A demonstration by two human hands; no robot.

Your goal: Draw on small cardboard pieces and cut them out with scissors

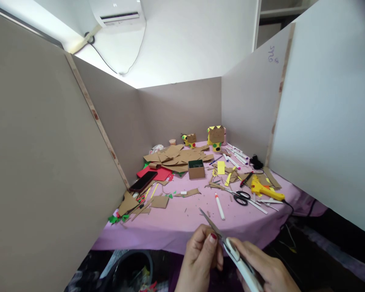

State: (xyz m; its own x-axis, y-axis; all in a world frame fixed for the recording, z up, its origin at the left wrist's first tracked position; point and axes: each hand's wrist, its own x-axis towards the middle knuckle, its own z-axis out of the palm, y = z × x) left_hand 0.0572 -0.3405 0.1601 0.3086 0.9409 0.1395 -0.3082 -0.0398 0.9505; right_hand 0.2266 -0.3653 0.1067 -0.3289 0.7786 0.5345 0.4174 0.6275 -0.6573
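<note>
My right hand [263, 267] grips the white handles of a pair of scissors [222, 239], whose blades point up and left over the near edge of the table. My left hand [200, 255] is closed beside the blades, thumb against fingers in a pinch close to the scissors. Whatever it pinches is too small or hidden to name. Both hands hover just in front of the pink-covered table [176, 227].
On the table lie cardboard scraps [176, 156], a small cardboard box [196, 169], red paper [158, 173], a phone [142, 181], markers [235, 158], black-handled scissors [241, 197], a yellow glue gun [264, 188] and cardboard figures [215, 136]. Grey partition boards enclose three sides. A bin [130, 271] sits below.
</note>
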